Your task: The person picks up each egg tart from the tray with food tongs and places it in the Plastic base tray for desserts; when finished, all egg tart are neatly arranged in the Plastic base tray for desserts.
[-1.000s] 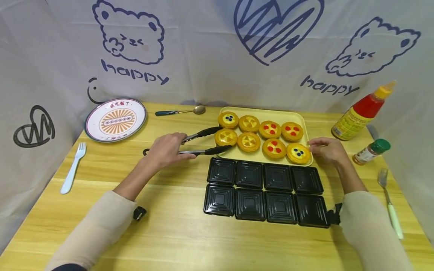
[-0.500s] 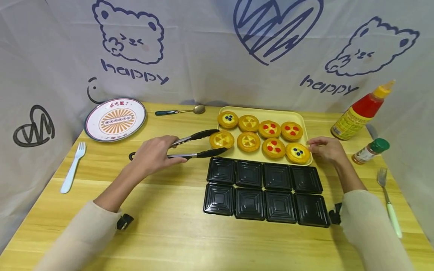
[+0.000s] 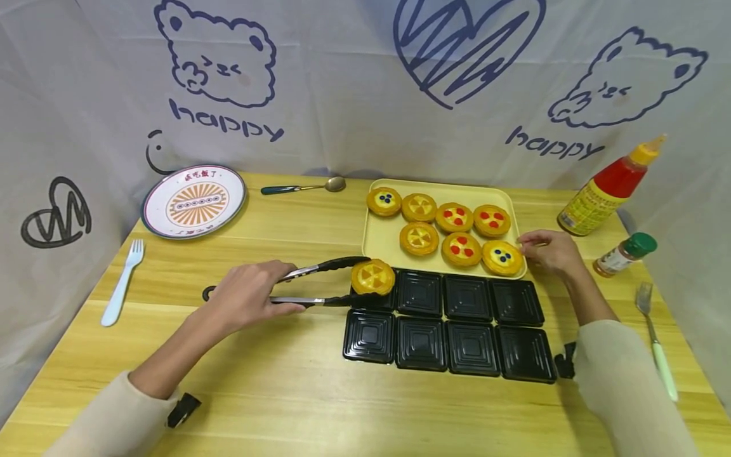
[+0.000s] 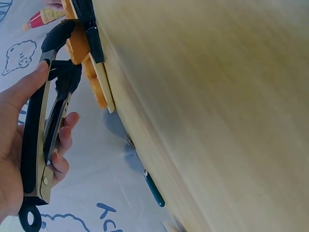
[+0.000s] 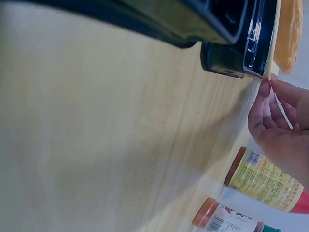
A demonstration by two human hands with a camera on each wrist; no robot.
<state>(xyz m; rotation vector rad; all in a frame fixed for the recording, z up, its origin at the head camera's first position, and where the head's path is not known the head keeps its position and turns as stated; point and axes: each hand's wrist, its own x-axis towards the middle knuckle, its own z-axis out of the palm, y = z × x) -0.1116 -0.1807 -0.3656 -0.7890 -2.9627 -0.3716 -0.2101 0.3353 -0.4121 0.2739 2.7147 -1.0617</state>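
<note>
My left hand point(image 3: 248, 293) grips black-and-silver tongs point(image 3: 311, 301), whose tips clasp an egg tart point(image 3: 373, 278) topped with yellow wedges. That tart is over the back left compartment of the black mold tray point(image 3: 419, 343). In the left wrist view the tongs point(image 4: 36, 130) lie along the palm, with fingers wrapped round them. My right hand point(image 3: 551, 254) pinches the right edge of the pale yellow tray point(image 3: 440, 189) between thumb and fingertips, as the right wrist view also shows. Several tarts point(image 3: 419, 238) stay on that tray, topped with yellow wedges, red pieces or blue berries.
A plate point(image 3: 197, 203), a pale blue fork point(image 3: 124, 282) and a spoon point(image 3: 305, 187) lie to the left and back. On the right stand a red sauce bottle point(image 3: 606, 190) and a green-capped jar point(image 3: 622, 257), with a green-handled fork point(image 3: 655, 343) in front of them.
The tongs closed on the front left tart, lifted it off the yellow tray and brought it toward me, over the black mold tray. My right hand has stayed at the tray's edge.
</note>
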